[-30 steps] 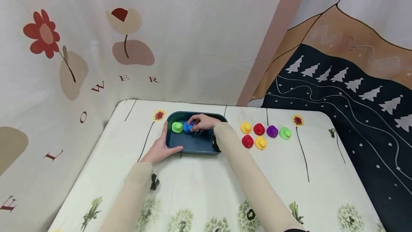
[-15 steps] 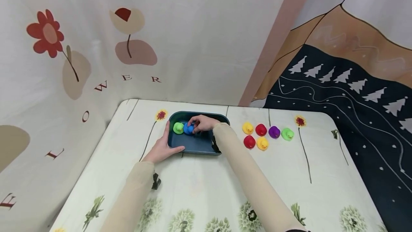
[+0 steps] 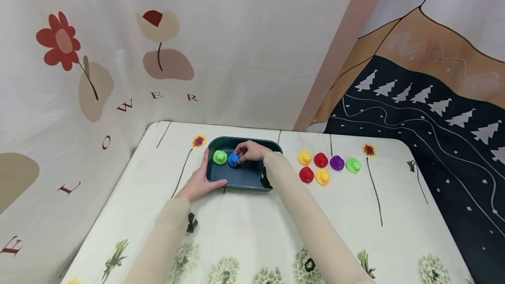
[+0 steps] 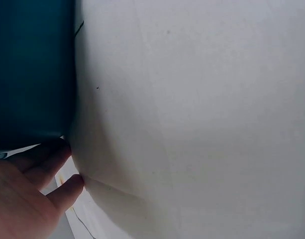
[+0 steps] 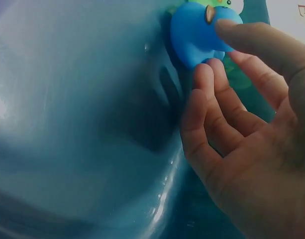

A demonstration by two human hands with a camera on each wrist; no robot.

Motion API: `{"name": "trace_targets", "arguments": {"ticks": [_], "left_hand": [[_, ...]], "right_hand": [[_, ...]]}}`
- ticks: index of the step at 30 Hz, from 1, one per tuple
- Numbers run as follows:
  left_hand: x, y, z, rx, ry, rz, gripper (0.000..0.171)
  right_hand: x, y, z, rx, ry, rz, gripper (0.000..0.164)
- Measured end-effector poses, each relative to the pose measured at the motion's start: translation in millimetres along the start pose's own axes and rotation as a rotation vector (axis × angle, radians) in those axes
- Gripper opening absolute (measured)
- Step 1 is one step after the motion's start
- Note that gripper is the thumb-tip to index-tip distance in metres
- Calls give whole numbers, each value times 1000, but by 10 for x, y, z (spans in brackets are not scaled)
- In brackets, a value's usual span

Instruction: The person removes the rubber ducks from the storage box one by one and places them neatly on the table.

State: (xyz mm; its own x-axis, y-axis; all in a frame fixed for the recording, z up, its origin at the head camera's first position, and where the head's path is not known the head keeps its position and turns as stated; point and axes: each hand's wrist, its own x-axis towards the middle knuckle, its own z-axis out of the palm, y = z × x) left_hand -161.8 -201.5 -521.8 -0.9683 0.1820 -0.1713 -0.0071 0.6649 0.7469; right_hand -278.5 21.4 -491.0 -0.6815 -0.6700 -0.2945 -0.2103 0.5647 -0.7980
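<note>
A dark blue-green tray (image 3: 244, 183) lies toward the back of the table. Inside it, a green rubber duck (image 3: 219, 157) sits near the left end, with a blue rubber duck (image 3: 233, 160) just right of it. My right hand (image 3: 252, 151) reaches into the tray and pinches the blue duck between thumb and fingers. In the right wrist view the thumb lies over the top of the blue duck (image 5: 189, 35), near its beak. My left hand (image 3: 198, 183) is spread at the tray's near left corner, fingers along the left side and thumb at the front edge.
Right of the tray, several rubber ducks stand in two rows on the white flowered cloth (image 3: 252, 222): a yellow duck (image 3: 304, 157), a red duck (image 3: 321, 160), a purple duck (image 3: 337, 162) and a green duck (image 3: 353, 165) behind, red and yellow in front. Printed curtains hang behind the table.
The blue duck has shifted slightly right and nearer, so a narrow gap now shows between it and the green duck. My left hand keeps its place at the tray; the head view has turned slightly.
</note>
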Motion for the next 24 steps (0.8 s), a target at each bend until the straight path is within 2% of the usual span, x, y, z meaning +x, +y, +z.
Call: {"name": "trace_targets", "arguments": {"ticks": [16, 24], "left_hand": [[17, 8, -2, -8, -7, -4, 117], [26, -8, 11, -1, -7, 6, 117]], "right_hand": [[-212, -82, -44, 39, 56, -77, 26], [-422, -53, -87, 63, 84, -142, 28]]}}
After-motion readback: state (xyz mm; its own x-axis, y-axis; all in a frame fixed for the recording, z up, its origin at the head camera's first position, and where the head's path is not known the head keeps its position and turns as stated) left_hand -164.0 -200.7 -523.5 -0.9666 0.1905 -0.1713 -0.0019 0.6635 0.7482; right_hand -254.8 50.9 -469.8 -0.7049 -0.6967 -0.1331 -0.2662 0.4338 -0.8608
